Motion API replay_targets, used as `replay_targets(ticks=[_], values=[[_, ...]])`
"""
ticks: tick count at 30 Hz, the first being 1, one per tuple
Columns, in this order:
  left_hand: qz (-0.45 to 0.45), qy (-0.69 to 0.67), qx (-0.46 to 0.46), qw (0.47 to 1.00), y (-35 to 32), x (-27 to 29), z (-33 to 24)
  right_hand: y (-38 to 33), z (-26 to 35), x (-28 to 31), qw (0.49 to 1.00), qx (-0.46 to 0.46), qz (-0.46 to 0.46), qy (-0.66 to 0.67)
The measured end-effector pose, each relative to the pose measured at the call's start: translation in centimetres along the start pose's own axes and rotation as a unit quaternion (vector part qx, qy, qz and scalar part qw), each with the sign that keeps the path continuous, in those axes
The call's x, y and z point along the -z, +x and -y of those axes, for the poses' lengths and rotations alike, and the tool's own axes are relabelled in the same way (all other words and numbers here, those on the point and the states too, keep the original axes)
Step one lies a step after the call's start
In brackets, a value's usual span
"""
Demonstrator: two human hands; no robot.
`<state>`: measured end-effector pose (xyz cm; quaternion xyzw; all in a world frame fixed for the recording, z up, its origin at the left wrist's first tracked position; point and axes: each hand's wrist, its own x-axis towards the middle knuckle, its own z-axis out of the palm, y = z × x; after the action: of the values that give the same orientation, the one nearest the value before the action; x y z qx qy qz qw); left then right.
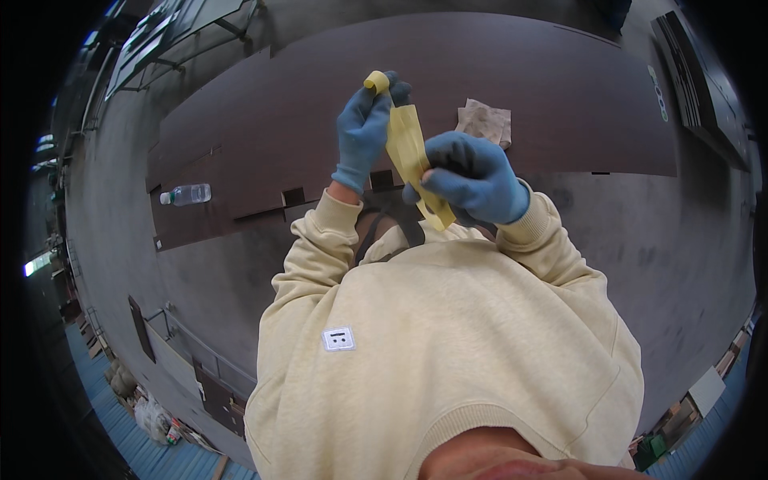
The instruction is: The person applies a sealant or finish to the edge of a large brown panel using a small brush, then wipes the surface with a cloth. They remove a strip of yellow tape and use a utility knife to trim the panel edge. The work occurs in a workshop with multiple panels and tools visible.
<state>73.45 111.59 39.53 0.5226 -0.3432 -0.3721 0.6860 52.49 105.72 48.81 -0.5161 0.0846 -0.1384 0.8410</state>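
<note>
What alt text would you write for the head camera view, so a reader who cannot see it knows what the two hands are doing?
Two blue-gloved hands hold a strip of yellow paper-like material upright between them: the left hand pinches its curled top end, the right hand grips lower down. Below lie large dark brown flat boards, a clear plastic bottle and a small tan cloth.
</note>
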Motion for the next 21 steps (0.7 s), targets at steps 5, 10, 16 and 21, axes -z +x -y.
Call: replay_targets(ticks=[5,10,16,21], values=[[0.085,-0.144,0.017,0.986,-1.4,-1.4,-3.0,1.9,-3.3,2.2,0.996,0.032,-0.053,-0.069],[0.083,-0.217,0.022,0.972,-2.0,-2.5,-3.4,2.1,-3.7,2.8,0.988,0.105,-0.042,-0.106],[0.102,0.023,-0.147,0.984,-1.3,-2.2,-2.9,2.0,-3.1,2.7,0.995,0.088,-0.037,-0.026],[0.148,-0.066,-0.027,0.986,-1.9,-2.5,-2.5,2.0,-2.7,3.6,0.995,0.045,-0.063,-0.059]])
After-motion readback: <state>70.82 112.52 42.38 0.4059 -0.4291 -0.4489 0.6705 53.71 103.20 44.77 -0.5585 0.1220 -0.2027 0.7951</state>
